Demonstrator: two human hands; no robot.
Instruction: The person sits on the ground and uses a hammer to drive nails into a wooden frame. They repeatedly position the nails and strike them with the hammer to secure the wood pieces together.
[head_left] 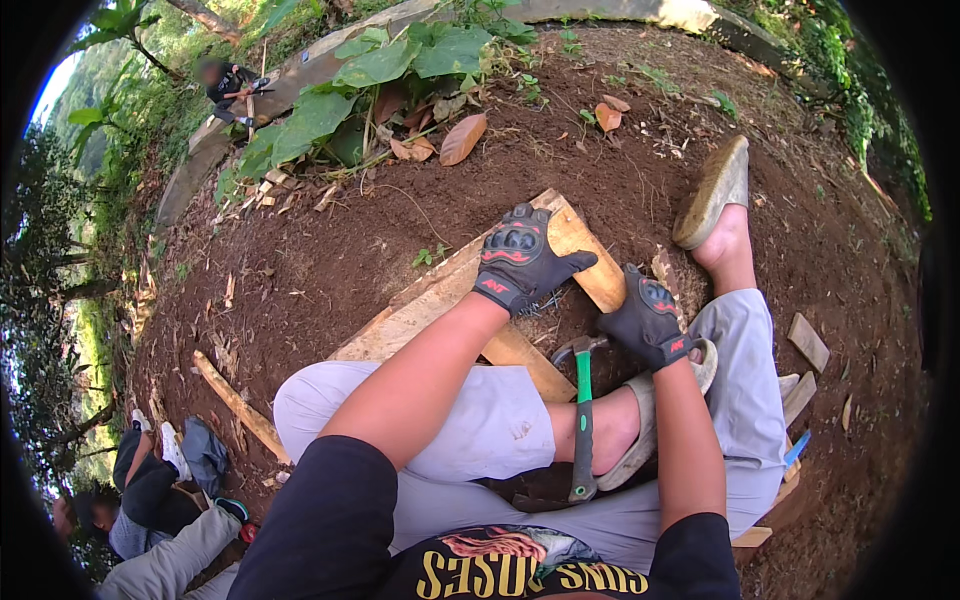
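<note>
A dark glove with red marks covers my left hand [525, 258]. It lies on the far end of a long wooden plank [415, 300], its thumb spread toward a shorter plank [583, 250] that meets it at an angle. My right hand [648, 318], gloved alike, closes around the near end of that shorter plank; its fingertips are partly hidden. Several loose nails [543, 303] lie on the soil between my hands. A claw hammer [583, 430] with a green and black handle rests by my foot, head just below my right hand. Another plank piece [530, 362] runs beneath my leg.
Wood offcuts [808, 342] lie right of my leg, and a long stick [240, 408] lies at left. A leafy plant [400, 70] grows ahead near a concrete edge [350, 45]. One person [232, 88] sits far left; another [150, 500] is at lower left.
</note>
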